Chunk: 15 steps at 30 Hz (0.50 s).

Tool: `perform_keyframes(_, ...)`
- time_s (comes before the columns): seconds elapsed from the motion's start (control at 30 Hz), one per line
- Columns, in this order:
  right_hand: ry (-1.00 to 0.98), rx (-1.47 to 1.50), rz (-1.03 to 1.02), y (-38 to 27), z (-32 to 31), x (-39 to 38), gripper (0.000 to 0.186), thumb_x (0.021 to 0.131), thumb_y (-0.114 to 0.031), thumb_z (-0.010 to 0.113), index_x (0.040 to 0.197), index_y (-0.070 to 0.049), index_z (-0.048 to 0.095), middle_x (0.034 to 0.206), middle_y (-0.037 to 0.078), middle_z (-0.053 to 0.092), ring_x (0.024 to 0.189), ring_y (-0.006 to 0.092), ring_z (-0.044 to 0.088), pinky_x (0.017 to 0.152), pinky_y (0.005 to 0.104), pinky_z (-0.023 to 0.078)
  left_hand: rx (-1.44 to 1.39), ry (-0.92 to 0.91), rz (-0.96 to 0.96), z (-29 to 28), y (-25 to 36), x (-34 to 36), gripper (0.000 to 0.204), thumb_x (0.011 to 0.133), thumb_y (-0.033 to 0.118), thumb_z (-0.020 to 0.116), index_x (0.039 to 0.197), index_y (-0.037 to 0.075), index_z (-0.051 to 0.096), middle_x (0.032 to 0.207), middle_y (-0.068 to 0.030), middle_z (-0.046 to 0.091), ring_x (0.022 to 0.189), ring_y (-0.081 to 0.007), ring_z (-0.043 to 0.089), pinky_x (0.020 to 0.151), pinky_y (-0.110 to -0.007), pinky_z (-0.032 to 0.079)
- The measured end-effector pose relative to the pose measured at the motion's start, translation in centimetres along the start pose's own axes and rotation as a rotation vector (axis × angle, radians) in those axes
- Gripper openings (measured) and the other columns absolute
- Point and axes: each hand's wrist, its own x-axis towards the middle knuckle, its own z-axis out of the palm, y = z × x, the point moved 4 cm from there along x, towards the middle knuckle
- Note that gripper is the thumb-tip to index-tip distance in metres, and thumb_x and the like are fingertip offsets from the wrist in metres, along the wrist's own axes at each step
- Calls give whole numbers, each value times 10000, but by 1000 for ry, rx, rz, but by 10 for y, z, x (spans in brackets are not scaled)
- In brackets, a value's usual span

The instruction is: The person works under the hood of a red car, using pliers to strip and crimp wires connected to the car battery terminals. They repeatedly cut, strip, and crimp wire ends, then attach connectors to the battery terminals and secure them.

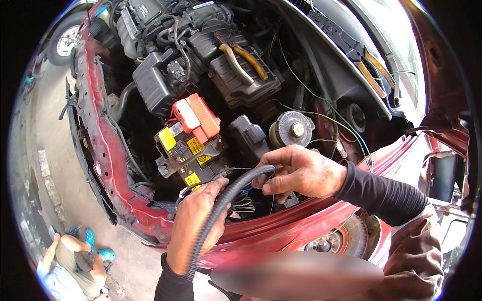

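A black corrugated wire conduit (233, 188) arches across my left wrist, and its upper end lies at the fingers of my right hand (306, 173). The right hand is closed, thumb and fingers pressed together around that end. My left hand (198, 218) is closed too, pinching a thin dark wire (240, 169) that stretches toward the right fingers. Some blue wire (246, 190) shows beneath the conduit. Just beyond the left fingertips sits the car battery (183, 155), with yellow labels and a red terminal cover (196, 118). Both palms are hidden.
Yellow-handled pliers (243, 60) rest on the engine's black box. Another yellow-handled tool (374, 70) lies near the windshield. Green and yellow wires (346, 123) cross beside a round reservoir cap (296, 130). The red fender (256, 226) runs nearest me. A seated person (75, 266) is at lower left.
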Motion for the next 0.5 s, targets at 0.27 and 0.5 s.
perform_keyframes(0.27, 159, 101, -197, -10, -32, -35, 140, 1025, -142, 701, 1095, -23, 675, 1106, 70, 730, 996, 125, 713, 872, 286, 604, -368, 409, -72, -12, -9, -21, 125, 885, -38, 777, 973, 6, 699, 974, -79, 678, 782, -124, 648, 736, -272, 538)
perform_keyframes(0.5, 230, 147, -299, -12, -31, -62, 155, 1023, -156, 729, 1075, -34, 649, 1116, 94, 708, 986, 155, 709, 862, 297, 590, -68, -186, 31, 32, -11, 27, 346, 914, 138, 769, 1191, -65, 732, 846, -257, 726, 782, -376, 742, 737, -457, 562)
